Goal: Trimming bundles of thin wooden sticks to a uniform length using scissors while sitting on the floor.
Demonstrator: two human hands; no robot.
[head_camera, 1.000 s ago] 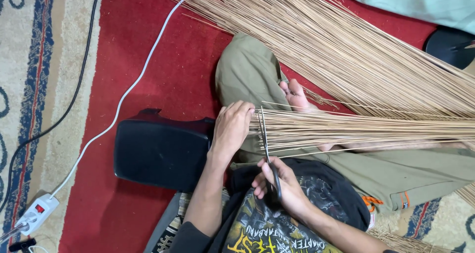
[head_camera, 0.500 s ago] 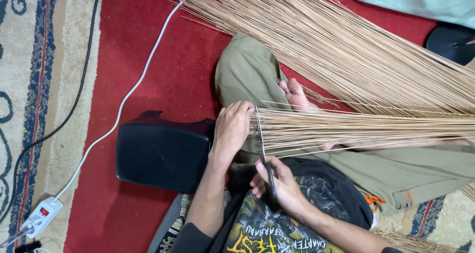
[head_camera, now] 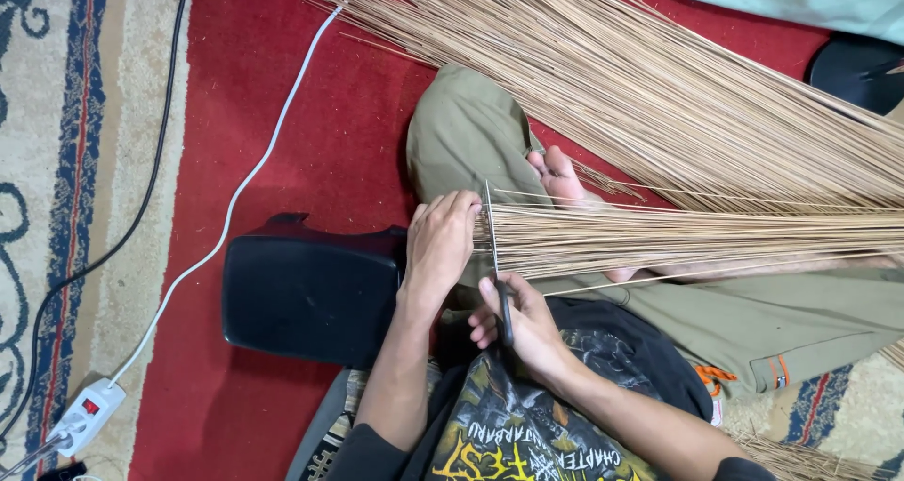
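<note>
Bundle (head_camera: 678,238) of thin, straight tan sticks

A bundle of thin tan sticks (head_camera: 678,238) is laid roughly level across the lap, its cut ends gathered at the left and its length running off toward the right edge of the red carpet (head_camera: 282,114). A pair of dark-handled scissors (head_camera: 496,274) is held upright against those ends, the narrow blades set across the bundle.
</note>
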